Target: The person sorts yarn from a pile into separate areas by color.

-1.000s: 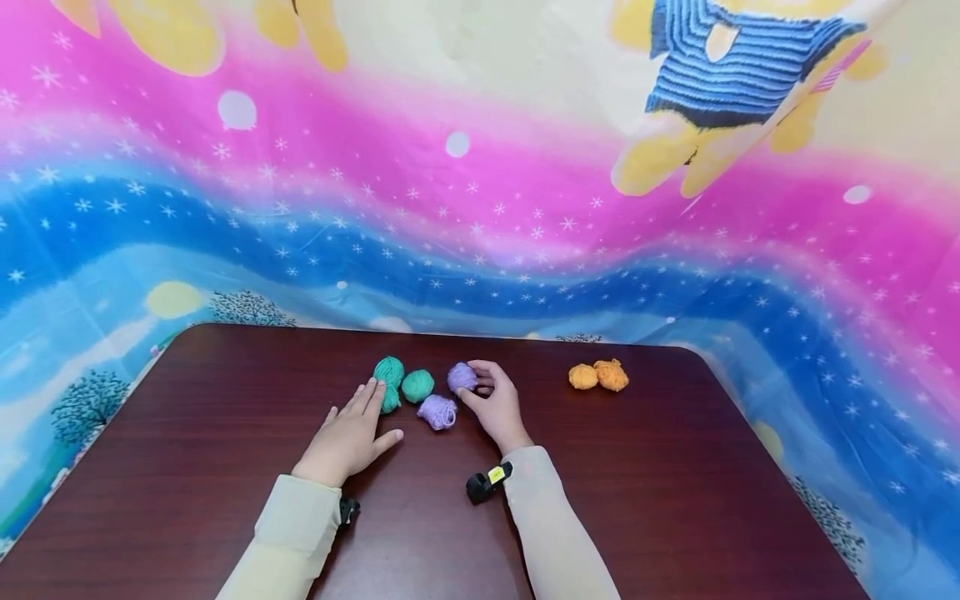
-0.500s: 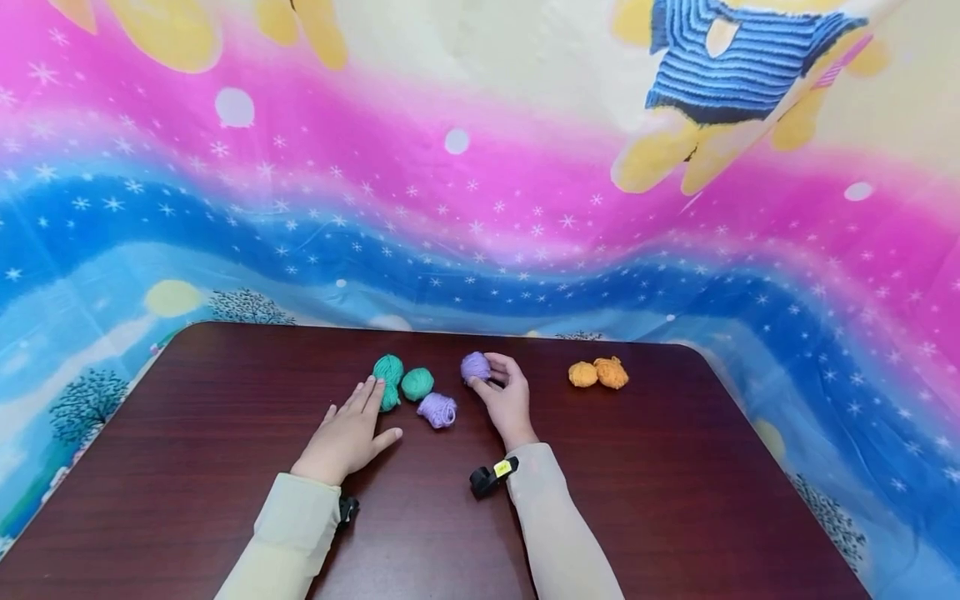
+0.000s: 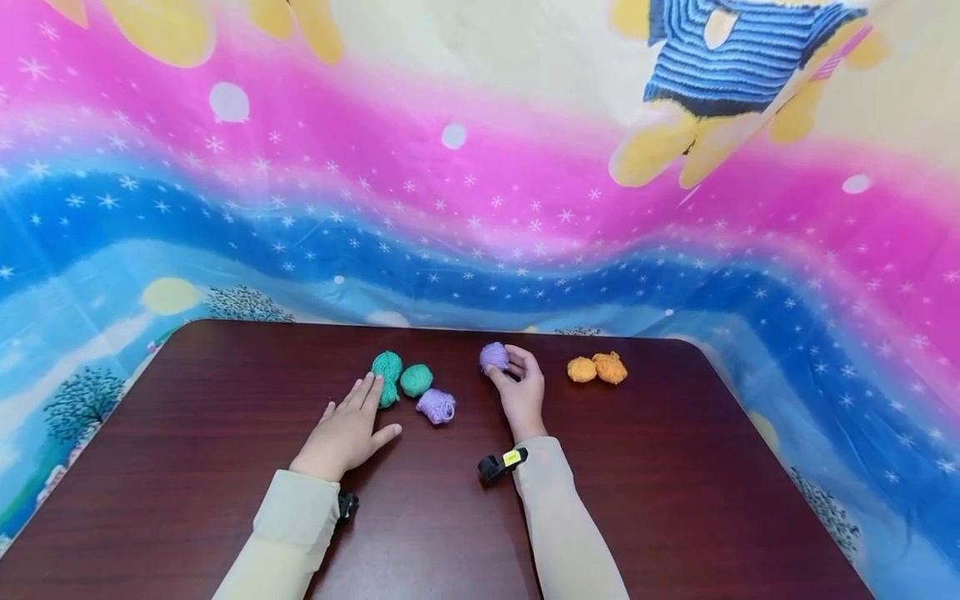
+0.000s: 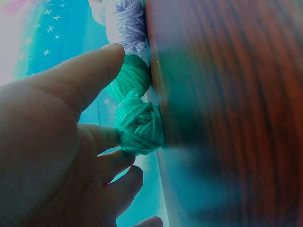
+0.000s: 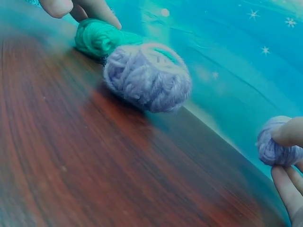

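Note:
My right hand (image 3: 522, 392) pinches a purple yarn ball (image 3: 492, 357) between thumb and fingers near the back of the table; the right wrist view shows this held ball (image 5: 271, 144) at its right edge. My left hand (image 3: 343, 433) lies with fingers extended, fingertips touching the nearer of two green yarn balls (image 3: 387, 392). Behind that one sits the other, a darker green ball (image 3: 387, 365). To their right is a rounder green ball (image 3: 417, 380). A second purple yarn ball (image 3: 437, 407), with a loose loop, rests just in front of it.
Two orange yarn balls, a smaller one (image 3: 581, 369) and a larger one (image 3: 610, 367), sit side by side at the back right of the brown table (image 3: 660, 483). A printed cloth backdrop (image 3: 480, 225) hangs close behind the table's far edge.
My right hand has moved the purple yarn ball to the right and slightly back, away from the green balls and the other purple ball. The left hand has stayed in place.

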`<state>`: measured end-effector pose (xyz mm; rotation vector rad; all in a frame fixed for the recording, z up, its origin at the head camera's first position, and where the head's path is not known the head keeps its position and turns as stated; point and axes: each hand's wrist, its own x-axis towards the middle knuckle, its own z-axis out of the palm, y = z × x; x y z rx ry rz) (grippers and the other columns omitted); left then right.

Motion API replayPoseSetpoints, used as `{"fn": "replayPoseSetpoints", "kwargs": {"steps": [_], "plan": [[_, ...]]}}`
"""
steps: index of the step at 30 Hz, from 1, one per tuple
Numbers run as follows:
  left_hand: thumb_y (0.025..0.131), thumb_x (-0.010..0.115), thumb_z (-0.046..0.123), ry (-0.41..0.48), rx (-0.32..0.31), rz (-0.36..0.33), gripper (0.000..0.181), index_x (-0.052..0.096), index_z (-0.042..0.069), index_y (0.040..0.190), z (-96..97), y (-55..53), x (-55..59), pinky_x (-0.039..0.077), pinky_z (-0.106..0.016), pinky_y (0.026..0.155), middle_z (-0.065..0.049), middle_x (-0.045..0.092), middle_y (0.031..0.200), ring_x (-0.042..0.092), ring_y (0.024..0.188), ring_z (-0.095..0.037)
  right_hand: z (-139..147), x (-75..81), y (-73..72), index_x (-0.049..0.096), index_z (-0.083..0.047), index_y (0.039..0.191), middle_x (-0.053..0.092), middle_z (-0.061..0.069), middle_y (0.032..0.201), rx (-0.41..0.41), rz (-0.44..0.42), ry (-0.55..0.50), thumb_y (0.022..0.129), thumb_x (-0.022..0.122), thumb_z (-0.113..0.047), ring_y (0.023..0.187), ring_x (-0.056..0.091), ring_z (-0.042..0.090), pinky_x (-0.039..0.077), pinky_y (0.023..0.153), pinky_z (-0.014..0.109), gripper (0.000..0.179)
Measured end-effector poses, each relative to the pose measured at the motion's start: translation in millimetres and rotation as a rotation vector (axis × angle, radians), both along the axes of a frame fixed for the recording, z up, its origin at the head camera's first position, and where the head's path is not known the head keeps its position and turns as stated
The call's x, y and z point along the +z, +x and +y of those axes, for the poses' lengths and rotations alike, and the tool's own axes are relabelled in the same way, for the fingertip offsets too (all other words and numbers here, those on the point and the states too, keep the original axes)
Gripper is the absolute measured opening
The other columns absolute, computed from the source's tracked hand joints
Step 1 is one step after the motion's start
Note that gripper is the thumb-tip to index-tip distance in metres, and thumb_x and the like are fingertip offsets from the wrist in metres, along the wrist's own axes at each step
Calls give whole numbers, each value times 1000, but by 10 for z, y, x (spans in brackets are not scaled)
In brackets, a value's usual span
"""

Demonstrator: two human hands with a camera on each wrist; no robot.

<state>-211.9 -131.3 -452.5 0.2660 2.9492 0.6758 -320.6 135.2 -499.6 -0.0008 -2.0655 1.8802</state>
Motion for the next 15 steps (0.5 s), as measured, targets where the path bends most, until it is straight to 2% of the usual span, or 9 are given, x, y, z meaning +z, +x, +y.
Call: {"fn": "replayPoseSetpoints", "kwargs": {"steps": [4,10,15], "plan": [[101,62,38,2,-2,-4,84,20,-6,159,-1,-4,11,21,-70,114,-28,18,164,19,151,-45,55,12,-22,66,-6,128,65,15,126,-31,-8,18,85,81,-3,111,62,29,56,91,33,46],[102,62,38,-1,-6,-7,83,20,-6,159,9,-2,35,21,-70,114,-28,19,164,20,151,-45,179,53,-34,64,-3,133,63,15,130,-54,-33,-1,87,79,-4,114,62,29,55,84,20,49],[101,62,39,-3,-6,-9,84,20,-6,159,-7,-3,30,21,-70,114,-28,18,164,19,151,-45,211,9,-57,65,-4,133,66,11,128,-74,-39,25,87,79,-5,112,63,27,57,84,24,48]]}}
